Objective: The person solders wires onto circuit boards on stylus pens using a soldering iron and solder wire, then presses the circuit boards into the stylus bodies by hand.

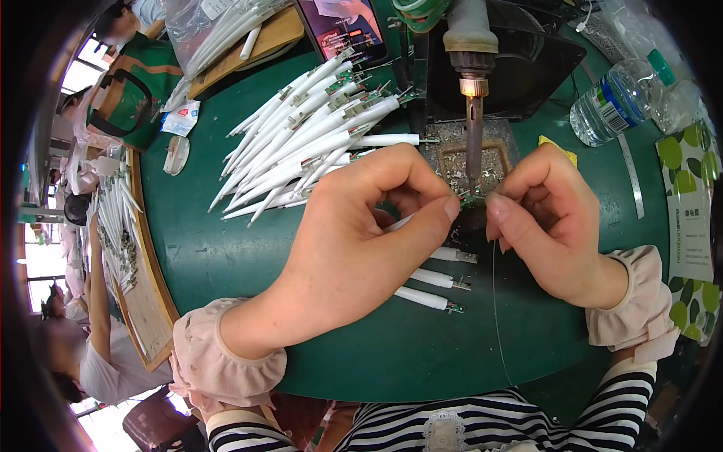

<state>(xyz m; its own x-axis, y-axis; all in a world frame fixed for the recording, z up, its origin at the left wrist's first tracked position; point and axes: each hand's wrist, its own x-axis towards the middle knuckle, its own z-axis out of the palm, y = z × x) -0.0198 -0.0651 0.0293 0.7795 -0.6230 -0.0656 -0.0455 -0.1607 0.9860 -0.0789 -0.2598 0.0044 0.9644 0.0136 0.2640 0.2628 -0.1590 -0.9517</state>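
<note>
My left hand (361, 233) pinches a white pen-like stick, mostly hidden behind its fingers, with the end under the soldering iron (473, 113). A small green circuit piece (472, 200) shows at the iron's tip, between both hands. My right hand (553, 226) is closed at the fingertips on a thin wire (497, 316), which hangs down toward the table's front edge. Below my left fingers lie several white sticks (422, 297) with bare circuit ends. A large pile of similar white sticks (301, 135) lies behind my left hand.
Behind the iron's tip sits a solder tray (493, 143). A phone (343, 29) stands at the back, a bottle (614, 105) and a ruler (631, 177) at the right. On the left, a wooden-edged tray (151, 320) holds more sticks, with people beyond.
</note>
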